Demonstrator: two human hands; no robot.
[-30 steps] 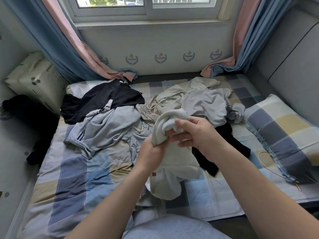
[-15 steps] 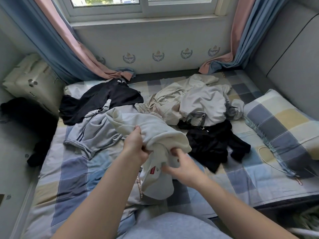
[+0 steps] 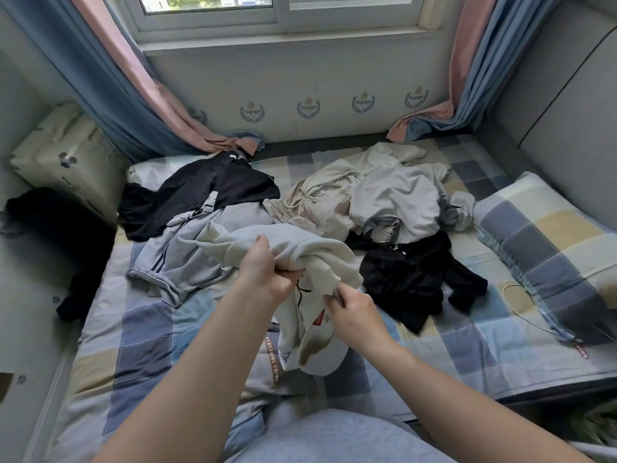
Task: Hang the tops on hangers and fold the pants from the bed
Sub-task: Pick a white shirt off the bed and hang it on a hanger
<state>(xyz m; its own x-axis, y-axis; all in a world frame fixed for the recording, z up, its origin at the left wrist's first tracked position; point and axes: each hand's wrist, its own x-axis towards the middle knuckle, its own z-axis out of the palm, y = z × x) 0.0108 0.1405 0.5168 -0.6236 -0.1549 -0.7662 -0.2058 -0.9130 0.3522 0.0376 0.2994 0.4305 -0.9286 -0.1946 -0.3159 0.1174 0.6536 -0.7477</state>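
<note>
Two hands are on one thick cream fleece garment (image 3: 310, 248), which is bunched up and lifted just above the blue-and-yellow checked bedsheet (image 3: 150, 332). The left hand (image 3: 265, 274) has its fingers curled round a fat fold at the top of the bundle. The right hand (image 3: 355, 310), just below and to the right of the left fingers, pinches a lower edge beside a small red label (image 3: 320, 320). A thin dark cord (image 3: 302, 290) shows between the two grips. The rest of the cloth hangs under both sets of fingers, and its lowest fold seems to rest on the sheet.

The fleece looks soft, limp and bulky but not heavy. It should not slip or tear, though it will sag wherever it is unsupported. It is too crumpled to tell whether it is a top or pants. The better hold is probably two matching corners, at the shoulders or the waistband, with the hands well apart so the garment drops open.

Just beyond the right fingers lies a crumpled black garment (image 3: 410, 279). Beyond the left fingers is a grey garment with dark stripes (image 3: 187, 259). Farther out past both hands are a beige hooded top (image 3: 320, 198) and a pale grey top (image 3: 397, 198). No hanger is in view.
</note>
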